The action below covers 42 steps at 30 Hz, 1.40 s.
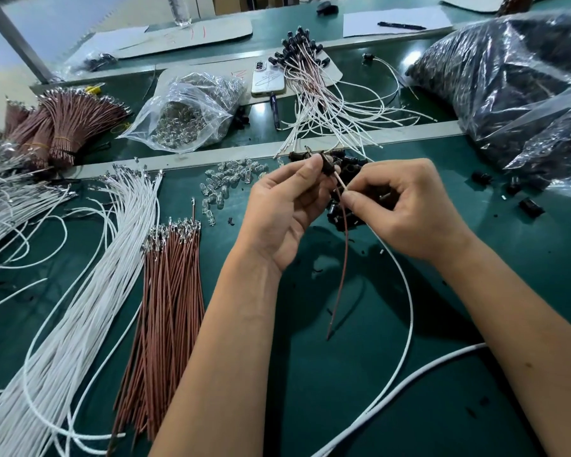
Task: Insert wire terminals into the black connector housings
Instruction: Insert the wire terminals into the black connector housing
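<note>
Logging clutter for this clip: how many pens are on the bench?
2: a black pen on the far white paper, a dark pen below the phone. Others may be hidden.

Wire bundles (165, 291) lie left of housings (346, 212).

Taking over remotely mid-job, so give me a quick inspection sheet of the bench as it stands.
Surface: green mat, crowded.
Job's things: black housing held up; loose housings beneath; white wires and brown wires laid left.
Clutter: clear bulbs, bulb bag, dark bags, phone.
Grippers: left hand grips the housing; right hand pinches a brown wire.
Cables: white cable loops near the right forearm.
Surroundings: finished assemblies behind, papers, pen.
</note>
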Available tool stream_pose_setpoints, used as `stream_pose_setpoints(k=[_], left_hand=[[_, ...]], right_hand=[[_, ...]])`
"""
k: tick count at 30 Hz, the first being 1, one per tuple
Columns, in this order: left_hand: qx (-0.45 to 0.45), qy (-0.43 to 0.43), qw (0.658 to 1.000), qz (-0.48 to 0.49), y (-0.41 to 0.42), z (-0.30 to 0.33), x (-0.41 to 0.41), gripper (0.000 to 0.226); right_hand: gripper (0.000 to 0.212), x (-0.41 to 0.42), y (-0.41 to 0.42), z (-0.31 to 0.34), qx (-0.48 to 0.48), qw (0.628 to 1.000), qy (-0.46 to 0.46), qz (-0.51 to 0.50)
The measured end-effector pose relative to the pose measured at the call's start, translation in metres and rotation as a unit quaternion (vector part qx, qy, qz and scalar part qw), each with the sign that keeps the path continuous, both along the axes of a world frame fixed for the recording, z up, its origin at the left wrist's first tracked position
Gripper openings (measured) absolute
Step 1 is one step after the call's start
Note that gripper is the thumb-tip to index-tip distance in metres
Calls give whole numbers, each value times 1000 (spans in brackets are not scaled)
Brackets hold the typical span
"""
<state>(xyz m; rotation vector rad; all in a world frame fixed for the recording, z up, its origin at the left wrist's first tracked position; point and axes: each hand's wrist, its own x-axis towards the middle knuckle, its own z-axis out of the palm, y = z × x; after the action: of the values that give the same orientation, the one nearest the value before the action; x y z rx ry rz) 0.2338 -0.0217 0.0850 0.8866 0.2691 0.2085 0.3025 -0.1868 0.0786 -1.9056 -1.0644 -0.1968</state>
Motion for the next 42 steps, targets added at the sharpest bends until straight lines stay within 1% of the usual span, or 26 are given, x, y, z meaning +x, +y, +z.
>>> stream_pose_setpoints(k=[3, 5, 8, 11, 15, 18, 21, 23, 27, 29, 32, 36, 42], left_hand=[[3, 6, 1000, 1, 0, 0, 0, 6], [20, 9, 1000, -1, 0, -1, 0, 5], [35, 10, 999, -6, 1, -3, 0, 14], [50, 12, 999, -11, 2, -4, 1, 24], [93, 12, 996, 1, 0, -7, 1, 31], [106, 6, 994, 14, -1, -8, 2, 25], [110, 3, 994, 26, -4, -9, 1, 10], [119, -17, 992, 32, -5, -9, 0, 10], [163, -110, 980, 42, -6, -5, -1, 17], [174, -159, 971, 28, -5, -4, 0, 28], [203, -205, 957, -6, -4, -2, -3, 33], [206, -235, 950, -27, -3, 0, -4, 37], [186, -241, 952, -36, -2, 0, -5, 38]], right_hand=[[16, -1, 0, 0, 7, 999, 33, 0], [17, -1, 2, -1, 22, 998, 57, -2], [16, -3, 5, -1, 37, 996, 79, 5], [15, -3, 5, -2, 30, 996, 79, 1], [16, -3, 6, -4, 20, 998, 64, -7], [16, -2, 6, -6, 6, 998, 63, -7], [13, 1, 5, -6, -17, 999, 42, 0], [12, 1, 5, -6, -26, 999, 23, 9], [12, 0, 6, -3, 3, 1000, -25, -1], [12, -3, 7, -1, 26, 998, -48, -8], [10, -6, 8, 1, 40, 997, -69, -1], [11, -6, 6, 3, 50, 995, -85, 5], [10, -7, 6, 2, 70, 993, -96, -2]])
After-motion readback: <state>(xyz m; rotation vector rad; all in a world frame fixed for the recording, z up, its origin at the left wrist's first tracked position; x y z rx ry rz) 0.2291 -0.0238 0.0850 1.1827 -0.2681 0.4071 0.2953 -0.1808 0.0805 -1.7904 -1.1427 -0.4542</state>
